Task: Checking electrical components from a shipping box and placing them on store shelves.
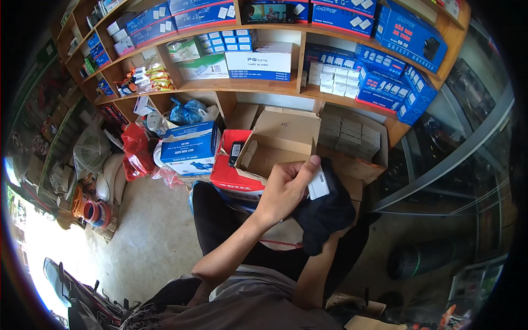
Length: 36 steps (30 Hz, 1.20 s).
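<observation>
My left hand [284, 189] grips a small white plastic piece [319, 185], thumb on top, in front of my lap. A black cloth [326, 214] lies against the piece and covers my right hand, whose fingers are hidden; only the wrist and forearm show below it. Just beyond my hands an open cardboard box [284, 123] leans on a red box [231, 175]. The part of its inside that I can see holds nothing. A dark handheld device with a lit screen [236, 152] rests beside it on the red box.
Wooden shelves [264, 88] with boxed electrical goods curve across the back. A water pump box [187, 150] and a red plastic bag [136, 152] stand to the left. At right is a glass display case [445, 165]. A carton of small boxes [350, 132] sits under the shelves.
</observation>
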{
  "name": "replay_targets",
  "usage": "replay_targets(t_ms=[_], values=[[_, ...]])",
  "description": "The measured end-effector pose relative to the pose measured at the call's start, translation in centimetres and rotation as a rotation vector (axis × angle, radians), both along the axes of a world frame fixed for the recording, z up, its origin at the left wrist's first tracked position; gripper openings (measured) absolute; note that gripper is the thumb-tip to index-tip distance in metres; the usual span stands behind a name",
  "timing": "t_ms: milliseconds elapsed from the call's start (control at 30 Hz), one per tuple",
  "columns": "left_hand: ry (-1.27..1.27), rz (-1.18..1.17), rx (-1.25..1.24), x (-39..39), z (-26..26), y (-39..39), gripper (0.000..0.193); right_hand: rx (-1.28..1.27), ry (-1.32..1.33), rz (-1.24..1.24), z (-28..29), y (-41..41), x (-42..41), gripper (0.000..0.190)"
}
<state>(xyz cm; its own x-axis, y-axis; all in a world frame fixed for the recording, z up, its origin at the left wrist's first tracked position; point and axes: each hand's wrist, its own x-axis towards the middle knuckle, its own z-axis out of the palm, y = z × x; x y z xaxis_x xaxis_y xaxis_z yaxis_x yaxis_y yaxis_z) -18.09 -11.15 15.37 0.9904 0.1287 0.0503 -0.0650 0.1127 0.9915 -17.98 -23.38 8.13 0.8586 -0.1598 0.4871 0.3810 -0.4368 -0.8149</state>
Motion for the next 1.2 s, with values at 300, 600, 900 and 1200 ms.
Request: replay_targets(t_ms=[300, 600, 900, 1200], values=[[-0.132, -0.193, -0.108, 0.3, 0.6, 1.2, 0.043, 0.339, 0.059, 0.344, -22.3, -4.1, 4.9, 0.033], [-0.176, -0.111, -0.002, 0.5, -1.2, 0.5, 0.052, 0.224, 0.091, 0.174, -8.1, -0.7, 3.2, 0.029], [-0.054, -0.113, 0.164, -0.6, 1.6, 0.7, 0.038, 0.182, 0.085, 0.062, 2.1, 0.5, 0.5, 0.028], [-0.032, -0.375, 0.024, -0.9, 1.5, 2.3, 0.028, 0.367, 0.081, 0.197, 1.7, 0.7, 0.9, 0.030]])
